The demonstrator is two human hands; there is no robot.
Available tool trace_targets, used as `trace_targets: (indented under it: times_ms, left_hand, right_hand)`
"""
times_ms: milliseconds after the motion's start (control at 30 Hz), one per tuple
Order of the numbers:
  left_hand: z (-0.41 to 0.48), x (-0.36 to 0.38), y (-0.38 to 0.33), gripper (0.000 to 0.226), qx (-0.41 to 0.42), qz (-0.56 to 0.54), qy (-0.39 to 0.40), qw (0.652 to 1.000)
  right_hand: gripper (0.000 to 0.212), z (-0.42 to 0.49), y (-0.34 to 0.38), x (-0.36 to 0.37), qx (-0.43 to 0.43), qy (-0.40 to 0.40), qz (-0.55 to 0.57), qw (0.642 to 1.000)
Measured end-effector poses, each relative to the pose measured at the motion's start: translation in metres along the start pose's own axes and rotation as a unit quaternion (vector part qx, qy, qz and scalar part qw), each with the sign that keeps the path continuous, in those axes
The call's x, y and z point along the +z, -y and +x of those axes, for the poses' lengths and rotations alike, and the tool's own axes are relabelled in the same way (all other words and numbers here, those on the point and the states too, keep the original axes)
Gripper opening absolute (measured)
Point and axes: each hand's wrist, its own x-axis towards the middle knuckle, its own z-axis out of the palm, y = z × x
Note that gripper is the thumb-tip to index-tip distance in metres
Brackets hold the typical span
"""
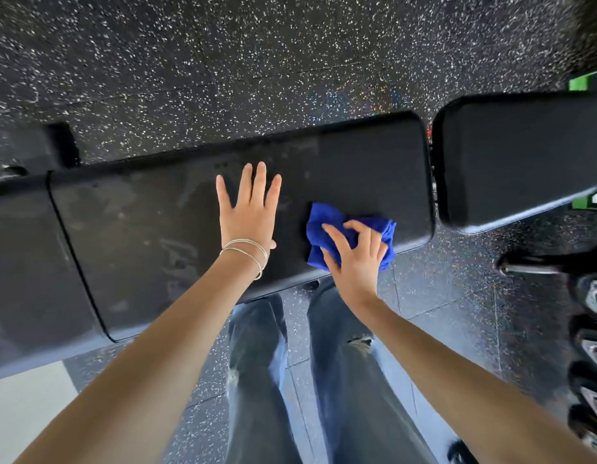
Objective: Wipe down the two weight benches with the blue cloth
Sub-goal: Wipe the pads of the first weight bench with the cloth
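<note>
A long black padded weight bench (149, 236) runs across the view from left to right. My left hand (248, 209) lies flat on its pad, fingers spread, with thin bracelets at the wrist. To its right, my right hand (352, 256) presses a bunched blue cloth (327, 226) onto the pad near the front edge and the bench's right end. A second black pad (518, 159) sits just past a narrow gap on the right. Faint streaks and smudges show on the pad left of my hands.
Black speckled rubber floor (256, 61) surrounds the bench. A row of dumbbells (591, 329) lines the right edge, with a green-marked frame part (578, 83) at the upper right. My jeans-clad legs (307, 380) stand close to the bench's front edge. A pale floor patch (22, 413) lies at lower left.
</note>
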Motion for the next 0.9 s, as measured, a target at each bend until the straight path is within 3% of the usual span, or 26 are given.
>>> trace_targets:
  times_ms: [200, 367, 500, 633, 733, 900]
  left_hand:
    - [0.001, 0.003, 0.000, 0.119, -0.002, -0.003, -0.005, 1.000]
    - [0.001, 0.004, -0.001, 0.119, -0.010, -0.005, -0.007, 1.000]
    - [0.000, 0.004, -0.004, 0.119, -0.017, -0.007, -0.013, 1.000]
    - [0.000, 0.001, -0.005, 0.119, -0.024, -0.025, -0.010, 0.999]
    - [-0.003, -0.002, -0.008, 0.116, -0.027, -0.041, -0.011, 0.999]
    - [-0.017, 0.004, -0.019, 0.105, -0.042, -0.069, -0.027, 0.996]
  right_hand:
    - [0.029, 0.056, 0.008, -0.011, -0.027, 0.016, 0.002, 0.999]
    - [0.035, 0.151, 0.037, -0.021, -0.017, 0.013, -0.041, 0.999]
    - [0.036, 0.204, 0.052, -0.020, -0.009, 0.093, -0.062, 0.994]
    - [0.038, 0.162, 0.048, -0.017, -0.002, 0.015, -0.046, 0.999]
    - [0.037, 0.096, 0.038, -0.014, -0.024, 0.019, -0.009, 0.999]
    - [0.045, 0.017, -0.028, -0.017, -0.173, 0.060, -0.033, 0.983]
